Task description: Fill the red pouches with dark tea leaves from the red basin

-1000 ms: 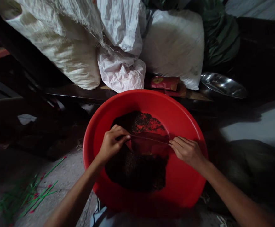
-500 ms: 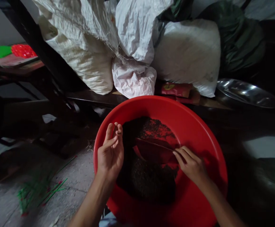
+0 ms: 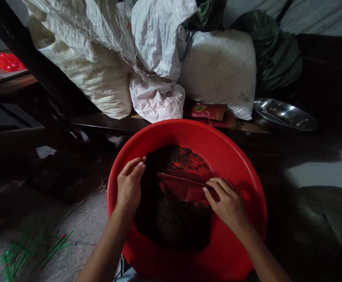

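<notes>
A large red plastic basin (image 3: 232, 156) holds a heap of dark, shredded dry material (image 3: 176, 223) that looks like loose tea leaves. Over the heap, my right hand (image 3: 225, 201) pinches the edge of a dark red flat bag (image 3: 182, 187) between thumb and fingers. The bag's upper edge gapes slightly, and its lower part rests by the heap. My left hand (image 3: 129, 184) is raised over the basin's left side, apart from the bag. Its thumb and fingertips are drawn together; whatever they may hold is too small to make out.
Behind the basin, a dark bench (image 3: 109, 124) bears white woven sacks (image 3: 218, 70), a pinkish-white bag (image 3: 157, 102) and red packets (image 3: 207, 111). A shiny metal bowl (image 3: 285, 113) sits to the right. Green sticks (image 3: 55, 248) lie on the floor at left.
My left hand has turned over, its fingers going from raised and curled to drawn together. My right hand has tilted the red bag, so its broad side now shows. The view has shifted right.
</notes>
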Demonstrator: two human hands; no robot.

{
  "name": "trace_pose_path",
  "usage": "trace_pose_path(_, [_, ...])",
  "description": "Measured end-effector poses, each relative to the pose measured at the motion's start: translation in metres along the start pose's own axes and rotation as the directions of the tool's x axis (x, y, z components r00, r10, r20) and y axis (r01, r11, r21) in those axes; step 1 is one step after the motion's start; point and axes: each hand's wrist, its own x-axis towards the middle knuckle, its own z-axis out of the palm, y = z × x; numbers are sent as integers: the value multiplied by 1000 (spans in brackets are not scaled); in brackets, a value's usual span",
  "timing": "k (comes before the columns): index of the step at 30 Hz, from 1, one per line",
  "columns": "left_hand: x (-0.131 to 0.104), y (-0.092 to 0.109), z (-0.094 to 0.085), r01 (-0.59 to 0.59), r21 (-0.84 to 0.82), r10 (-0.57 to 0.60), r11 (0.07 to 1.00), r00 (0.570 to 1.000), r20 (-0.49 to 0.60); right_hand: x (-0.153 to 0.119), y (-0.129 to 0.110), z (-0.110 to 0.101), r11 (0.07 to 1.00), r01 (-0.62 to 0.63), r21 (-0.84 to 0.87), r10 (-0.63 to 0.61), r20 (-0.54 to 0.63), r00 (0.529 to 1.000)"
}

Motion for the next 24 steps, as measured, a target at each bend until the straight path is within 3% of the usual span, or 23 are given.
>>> trace_pose_path(2, [2,-4,-8,-96,213,80,972,993,83,5,-8,-1,1000,29,-11,-28,35,999])
trace_pose_path(4, [0,-8,-13,-268,375,145,887,934,325,12,-17,0,998,55,-23,-53,70,996])
trace_pose_path(5, [-2,-10,-14,-382,401,163,833,861,483,17,-23,3,997,67,-26,-64,87,994])
trace_pose_path(6, [-4,-13,-14,-515,388,190,765,755,628,23,-29,6,996,83,-27,-80,107,991])
trace_pose_path(8, [-9,-17,-11,-793,312,259,523,497,828,36,-43,14,990,135,-29,-129,159,979])
trace_pose_path(10, [-10,-19,-8,-957,231,315,177,277,908,47,-55,23,977,208,-53,-193,201,960])
trace_pose_path(12, [-7,-19,-8,-980,180,345,-85,141,928,50,-58,29,958,272,-91,-249,200,947])
trace_pose_path(14, [0,-17,-13,-959,171,363,-226,80,928,41,-48,29,946,290,-148,-261,184,948])
trace_pose_path(17, [11,-16,-21,-939,171,360,-299,55,931,13,-14,17,934,244,-262,-195,197,961])
trace_pose_path(20, [15,-17,-23,-959,163,367,-233,68,928,-3,9,-1,926,208,-315,-111,297,948])
trace_pose_path(24, [6,-17,-9,-982,146,365,-118,94,926,29,-13,-8,945,199,-261,-57,466,883])
